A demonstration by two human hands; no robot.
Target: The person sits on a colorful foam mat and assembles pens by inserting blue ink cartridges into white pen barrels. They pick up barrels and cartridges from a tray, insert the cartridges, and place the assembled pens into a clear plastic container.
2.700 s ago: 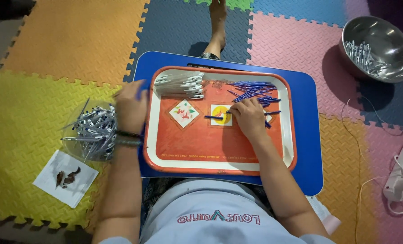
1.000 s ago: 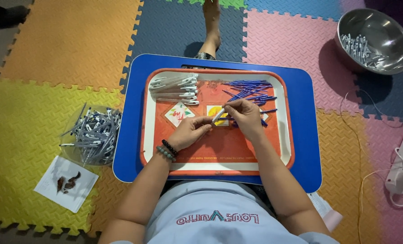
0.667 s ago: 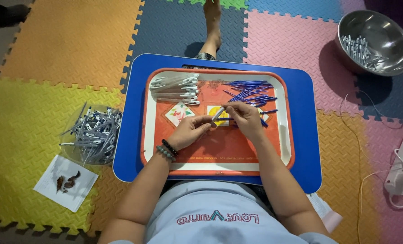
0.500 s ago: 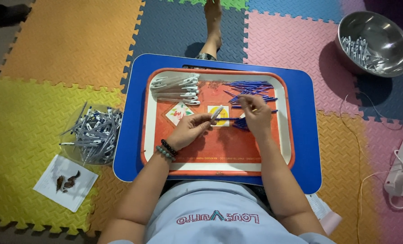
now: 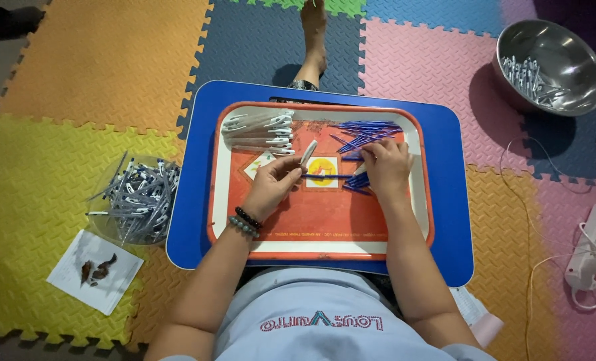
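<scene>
White plastic shows in the left hand, whose grip pinches a pen barrel that now tilts up higher than half a second ago. Right of it, a blue refill lies level between the hands. The right hand has dropped back onto the blue refill pile, fingers pressed on it. Far left sits a heap of pens; white barrels lie above the left grip on the orange tray.
</scene>
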